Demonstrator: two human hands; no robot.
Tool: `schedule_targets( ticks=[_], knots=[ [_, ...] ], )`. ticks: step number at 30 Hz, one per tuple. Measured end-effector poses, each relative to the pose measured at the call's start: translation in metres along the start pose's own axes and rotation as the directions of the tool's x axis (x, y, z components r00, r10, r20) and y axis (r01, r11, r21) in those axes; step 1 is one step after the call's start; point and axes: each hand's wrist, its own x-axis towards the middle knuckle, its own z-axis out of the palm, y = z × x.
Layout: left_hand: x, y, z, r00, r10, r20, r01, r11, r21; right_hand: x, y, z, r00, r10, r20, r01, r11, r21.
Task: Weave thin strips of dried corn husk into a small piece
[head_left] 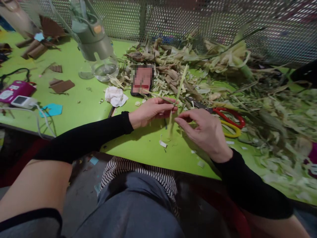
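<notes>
My left hand is closed over the green tabletop, pinching thin strips of corn husk between thumb and fingers. One pale strip rises above the fingers, a thin stalk-like piece points toward the phone, and blurred ends hang below. Close by on the right, my right hand has its thumb and forefinger pressed together near the hanging ends; whatever is in that pinch is too fine to make out. Scissors with red and yellow handles lie just behind the right hand, their blades partly among the husks.
Dried husks are heaped along the perforated metal screen and to the right. A phone with a blurred screen, a crumpled tissue and a bottle stand or lie ahead. Leftward are a pink device with a white cable and cardboard scraps.
</notes>
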Motion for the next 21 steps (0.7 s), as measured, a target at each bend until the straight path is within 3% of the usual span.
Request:
schedule_targets(
  ticks=[5, 10, 15, 21],
  knots=[
    [0.000, -0.010, 0.006, 0.999, 0.051, 0.005, -0.050, 0.992, -0.118, -0.001, -0.005, 0.013, 0.994, 0.096, 0.061, -0.093, 0.995, -0.042],
    [0.000, -0.019, 0.012, 0.995, 0.097, -0.026, -0.100, 0.981, -0.167, 0.003, -0.014, 0.015, 0.983, 0.171, 0.072, -0.177, 0.981, 0.082],
    [-0.001, -0.019, 0.011, 0.991, 0.135, -0.024, -0.137, 0.977, -0.163, 0.008, -0.023, 0.008, 0.976, 0.155, 0.153, -0.188, 0.956, 0.226],
    [0.000, -0.019, 0.005, 0.986, 0.162, 0.035, -0.160, 0.986, -0.052, 0.007, -0.021, 0.006, 0.975, 0.127, 0.184, -0.173, 0.949, 0.264]
  ],
)
